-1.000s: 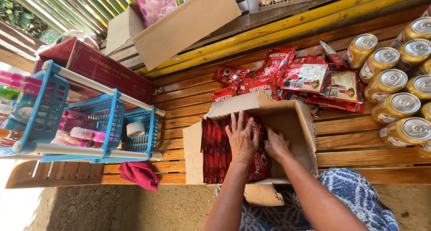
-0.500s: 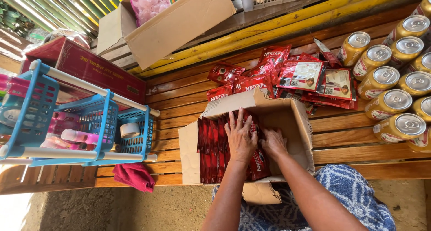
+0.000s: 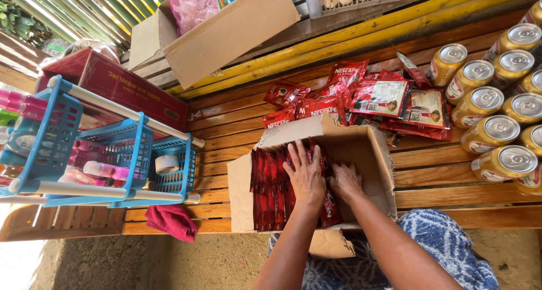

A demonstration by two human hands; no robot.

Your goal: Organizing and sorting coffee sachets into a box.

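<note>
An open cardboard box [image 3: 375, 154] stands on a wooden slatted bench, partly filled with upright rows of red sachet packets [image 3: 268, 188]. My left hand [image 3: 305, 174] lies flat on top of the packets, fingers spread, pressing them toward the left. Beside it my right hand [image 3: 344, 181] reaches inside the box, its fingers curled against the end of the packet row. Behind the box lies a loose pile of red sachet packs [image 3: 361, 98].
Gold drink cans [image 3: 497, 126] are stacked at the right. A blue plastic rack [image 3: 107, 154] with bottles and a tape roll stands at the left, with a red cloth [image 3: 172, 221] below it. A red carton [image 3: 113, 84] and an open cardboard box [image 3: 226, 30] sit behind.
Both hands stay in the box and have shifted slightly while pressing the packets. The view has moved a little.
</note>
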